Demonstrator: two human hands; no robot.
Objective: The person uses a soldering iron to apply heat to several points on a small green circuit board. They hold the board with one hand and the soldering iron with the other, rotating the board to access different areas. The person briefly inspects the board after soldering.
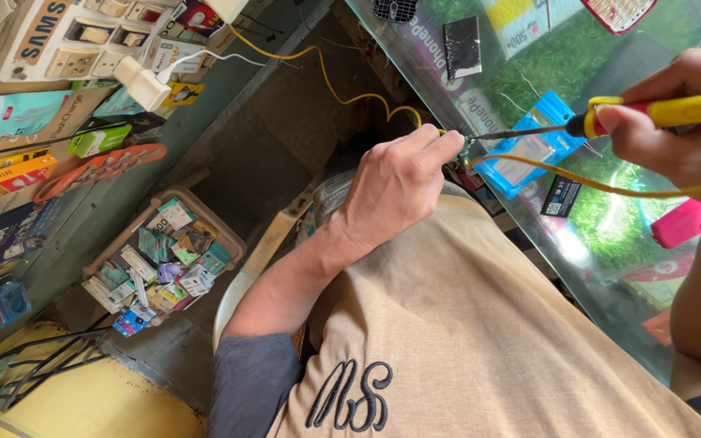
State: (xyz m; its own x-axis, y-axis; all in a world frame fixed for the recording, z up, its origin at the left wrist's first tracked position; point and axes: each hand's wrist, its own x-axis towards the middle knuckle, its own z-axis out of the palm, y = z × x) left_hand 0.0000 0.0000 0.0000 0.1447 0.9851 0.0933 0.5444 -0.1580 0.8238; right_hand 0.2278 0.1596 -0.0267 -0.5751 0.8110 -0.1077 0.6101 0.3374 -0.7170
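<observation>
My left hand (395, 182) is curled almost closed, thumb and forefinger pinched on a small part (466, 146) that I keep at the near edge of the glass bench (610, 243); the part is too small and too hidden by my fingers for me to tell what it is. My right hand (675, 122) is wrapped fully around the yellow handle of a soldering iron (610, 120), with the red collar just past my fingers. The iron lies nearly level, its dark metal tip pointing left and meeting the small part right at my left fingertips. A yellow cord (610, 185) runs from under my right hand back toward the part, and another stretch of the same colour snakes away to the far left, toward a white power strip (83, 36) with a white plug (141, 83) in it.

Under the tip, on the glass, lies a blue packet (529, 154), with a small black card (561, 196) just near of it and a pink block (679, 223) to the right, beside my right wrist. A black square (462, 45) sits farther off on the bench. Down on the left, on the floor, a cardboard box (225, 235) holds a heap of small packets, and an orange rack (99, 169) lies just beyond it. My beige shirt (464, 324) fills the near middle
</observation>
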